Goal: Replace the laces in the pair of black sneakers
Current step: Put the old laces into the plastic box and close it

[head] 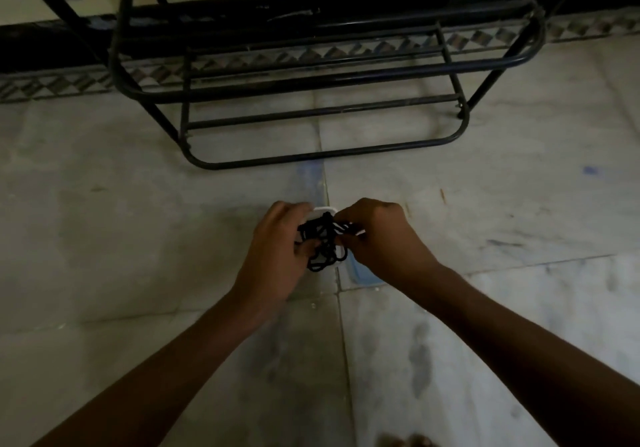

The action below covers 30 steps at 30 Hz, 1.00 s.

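A tangled bundle of black laces hangs between my two hands, above the tiled floor. My left hand grips the bundle from the left, together with a small white piece whose edge shows behind the laces. My right hand pinches strands of the laces from the right. No sneakers are in view.
An empty black metal shoe rack stands on the floor just beyond my hands, against the wall. The floor is pale stained tile with a patterned border along the wall. Toes show at the bottom edge.
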Tool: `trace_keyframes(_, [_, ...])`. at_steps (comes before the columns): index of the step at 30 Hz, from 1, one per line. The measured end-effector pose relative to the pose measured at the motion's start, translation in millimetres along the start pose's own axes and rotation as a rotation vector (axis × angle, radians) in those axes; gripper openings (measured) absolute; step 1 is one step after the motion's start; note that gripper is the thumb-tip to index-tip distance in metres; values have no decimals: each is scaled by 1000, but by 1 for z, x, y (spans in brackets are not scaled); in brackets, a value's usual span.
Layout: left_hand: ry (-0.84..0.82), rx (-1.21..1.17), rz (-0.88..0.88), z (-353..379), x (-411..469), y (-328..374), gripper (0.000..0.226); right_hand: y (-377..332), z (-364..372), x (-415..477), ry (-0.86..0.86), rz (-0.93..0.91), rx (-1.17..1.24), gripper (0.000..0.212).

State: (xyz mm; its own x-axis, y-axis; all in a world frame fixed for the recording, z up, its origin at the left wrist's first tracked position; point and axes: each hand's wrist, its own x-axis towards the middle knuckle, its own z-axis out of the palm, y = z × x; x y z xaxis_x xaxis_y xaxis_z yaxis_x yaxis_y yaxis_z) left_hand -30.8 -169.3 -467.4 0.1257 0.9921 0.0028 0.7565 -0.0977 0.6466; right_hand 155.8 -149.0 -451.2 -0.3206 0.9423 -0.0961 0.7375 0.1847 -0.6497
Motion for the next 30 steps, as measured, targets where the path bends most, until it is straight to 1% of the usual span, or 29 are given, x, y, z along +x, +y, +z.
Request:
trace_keyframes(2, [70,-17,-20,-4,-8,-4,52,-3,2,0,17,-99,-43,14])
trace_keyframes(4, [85,-58,-92,-7,-15,-5,53,-4,7,1,-9,-192,-115,13])
trace_keyframes(6, [1,-164,-214,-9,-20,-4,61,-6,12,2,-57,-220,-242,19])
trace_keyframes(7, [-55,-212,-268,-10,-22,-4,70,-7,15,4,-54,-237,-333,20])
trace_keyframes(9, [-139,-228,-309,-9,-24,-4,88,-8,18,7,-37,-282,-515,17])
trace_keyframes(10, [-157,-227,-311,-9,-25,-6,92,-10,19,9,-43,-289,-575,15])
trace_keyframes(11, [-153,-233,-312,-9,-26,-7,92,-11,20,10,-71,-286,-605,14])
trace_keyframes(12, [-135,-239,-316,-9,-26,-7,86,-12,22,12,-107,-283,-615,15])
trace_keyframes(13, [-109,-240,-316,-9,-26,-8,75,-12,24,14,-148,-274,-619,17])
trace_keyframes(15, [-55,-214,-298,-11,-25,-9,48,-11,26,16,-202,-265,-628,22])
trace_keyframes(16, [-33,-206,-282,-12,-25,-8,37,-10,26,16,-221,-261,-628,25])
trace_keyframes(17, [-13,-205,-263,-13,-25,-8,32,-9,26,16,-237,-262,-624,28])
trace_keyframes(20, [53,-201,-175,-14,-23,-5,22,-3,23,16,-248,-281,-552,33])
trace_keyframes(22, [95,-207,-124,-12,-19,-2,19,0,20,16,-205,-286,-456,35])
trace_keyframes(24, [121,-203,-73,-10,-11,0,18,1,15,16,-160,-261,-333,30])
trace_keyframes(27, [96,-84,4,-2,1,-3,15,2,8,11,-19,-259,-139,15])
trace_keyframes(29, [62,6,0,3,5,-6,14,1,8,6,15,-268,-140,13])
trace_keyframes(30, [53,21,-9,6,7,-7,13,0,10,3,4,-263,-156,15])
